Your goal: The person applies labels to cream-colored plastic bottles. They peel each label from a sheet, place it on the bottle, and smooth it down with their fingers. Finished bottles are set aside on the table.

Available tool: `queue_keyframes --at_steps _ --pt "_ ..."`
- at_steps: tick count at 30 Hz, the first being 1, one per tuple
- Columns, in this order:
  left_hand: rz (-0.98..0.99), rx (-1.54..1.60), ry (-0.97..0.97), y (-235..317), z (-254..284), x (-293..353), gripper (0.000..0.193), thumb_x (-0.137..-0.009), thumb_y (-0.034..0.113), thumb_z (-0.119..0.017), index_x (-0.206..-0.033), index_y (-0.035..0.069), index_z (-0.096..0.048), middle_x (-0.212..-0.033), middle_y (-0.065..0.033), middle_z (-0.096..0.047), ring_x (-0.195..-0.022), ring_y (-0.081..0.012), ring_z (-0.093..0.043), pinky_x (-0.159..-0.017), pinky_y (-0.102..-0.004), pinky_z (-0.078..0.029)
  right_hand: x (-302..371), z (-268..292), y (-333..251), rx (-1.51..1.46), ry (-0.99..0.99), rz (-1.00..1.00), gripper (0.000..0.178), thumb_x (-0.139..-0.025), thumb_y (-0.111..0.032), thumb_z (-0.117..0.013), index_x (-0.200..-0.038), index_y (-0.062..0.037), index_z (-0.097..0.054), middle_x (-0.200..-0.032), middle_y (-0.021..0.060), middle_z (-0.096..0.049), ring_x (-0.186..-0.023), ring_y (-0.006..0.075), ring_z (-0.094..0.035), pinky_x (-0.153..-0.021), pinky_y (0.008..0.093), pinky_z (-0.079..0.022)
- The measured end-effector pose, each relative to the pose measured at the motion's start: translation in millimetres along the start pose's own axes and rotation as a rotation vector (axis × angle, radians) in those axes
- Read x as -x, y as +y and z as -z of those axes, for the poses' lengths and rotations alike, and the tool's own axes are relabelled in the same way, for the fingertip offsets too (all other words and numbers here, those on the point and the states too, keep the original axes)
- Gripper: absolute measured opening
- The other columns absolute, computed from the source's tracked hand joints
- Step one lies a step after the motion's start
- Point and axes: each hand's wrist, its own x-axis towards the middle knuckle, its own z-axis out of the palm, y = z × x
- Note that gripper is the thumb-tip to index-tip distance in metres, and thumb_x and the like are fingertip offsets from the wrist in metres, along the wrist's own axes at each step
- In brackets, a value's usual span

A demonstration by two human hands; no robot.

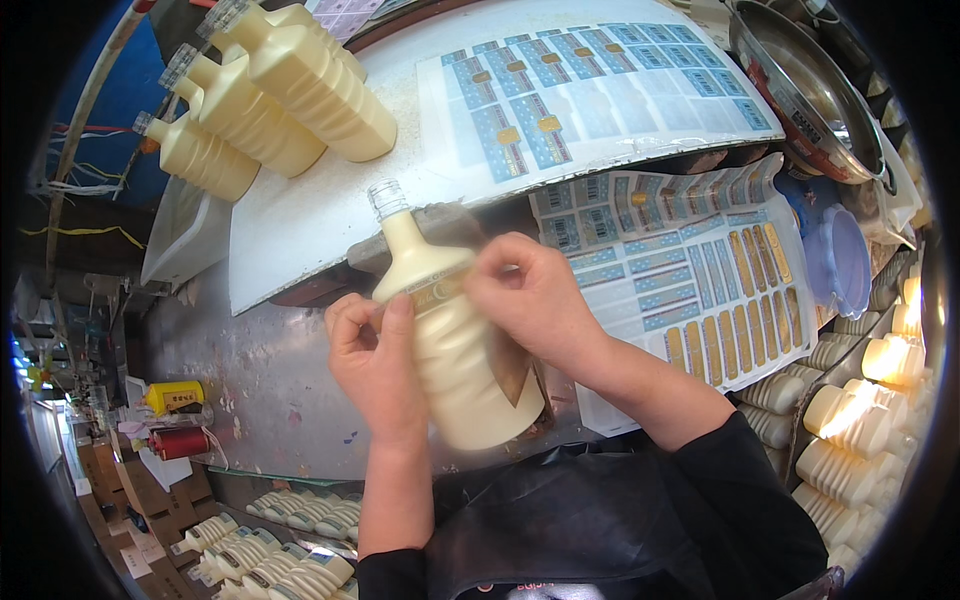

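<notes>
A cream-coloured ribbed plastic bottle [455,385] with a clear threaded neck lies tilted in front of me, its neck pointing away. Across its shoulder runs a narrow gold label [437,289]. My left hand [378,335] pinches the label's left end, thumb against the bottle. At the other end my right hand [525,290] is closed, its fingertips slightly blurred. Below the right hand, a brownish pointed piece like a blade [513,372] shows against the bottle; whether that hand holds it, I cannot tell.
Several cream bottles [330,85] stand on the white board at the far left. Label sheets [610,95] lie on that board, and another sheet [690,300] hangs to the right. A metal basin [810,80] is at the far right. Stacked cream containers [850,420] fill the right side.
</notes>
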Motion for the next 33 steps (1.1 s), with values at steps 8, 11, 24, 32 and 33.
queue_keyframes --at_steps 8,11,24,32,33 --pt "-0.004 0.030 -0.009 1 -1 0 0.018 -0.089 0.001 -0.076 -0.085 0.001 -0.058 -0.105 -0.0029 -0.050 -0.095 -0.0111 -0.049 -0.089 -0.0252 -0.043 0 0 0 -0.005 0.007 0.006 0.009 -0.092 -0.008 -0.069 -0.088 -0.0013 -0.065 -0.086 -0.0014 -0.063 -0.080 0.0028 -0.058 -0.071 0.0224 -0.050" --pt "-0.004 0.039 -0.008 2 -1 0 0.018 -0.089 0.001 -0.075 -0.085 0.001 -0.058 -0.105 -0.0026 -0.050 -0.094 -0.0106 -0.049 -0.089 -0.0250 -0.043 0 -1 0 -0.011 0.007 -0.008 0.009 -0.092 -0.008 -0.069 -0.088 -0.0015 -0.065 -0.085 -0.0015 -0.064 -0.079 0.0026 -0.058 -0.070 0.0221 -0.049" --pt "0.003 0.045 -0.005 1 -2 0 0.018 -0.089 0.001 -0.075 -0.085 0.001 -0.058 -0.105 -0.0024 -0.051 -0.094 -0.0102 -0.049 -0.088 -0.0245 -0.043 0 4 -7 -0.083 -0.050 -0.104 0.010 -0.092 -0.009 -0.068 -0.099 -0.0026 -0.064 -0.089 -0.0009 -0.065 -0.080 0.0032 -0.060 -0.070 0.0218 -0.050" --pt "0.016 0.023 -0.014 1 0 0 0.018 -0.089 0.002 -0.076 -0.085 0.001 -0.058 -0.107 -0.0031 -0.050 -0.095 -0.0110 -0.049 -0.090 -0.0254 -0.043 -13 21 -3 -0.161 -0.185 -0.069 0.028 -0.100 -0.016 -0.062 -0.124 -0.0029 -0.063 -0.097 0.0004 -0.065 -0.085 0.0047 -0.057 -0.076 0.0212 -0.048" --pt "0.018 0.030 -0.016 2 0 0 0.018 -0.089 0.002 -0.076 -0.085 0.001 -0.058 -0.107 -0.0031 -0.050 -0.095 -0.0110 -0.049 -0.090 -0.0254 -0.043 -14 19 -2 -0.152 -0.192 -0.067 0.028 -0.100 -0.017 -0.063 -0.124 -0.0030 -0.063 -0.095 -0.0002 -0.065 -0.084 0.0042 -0.057 -0.074 0.0210 -0.047"
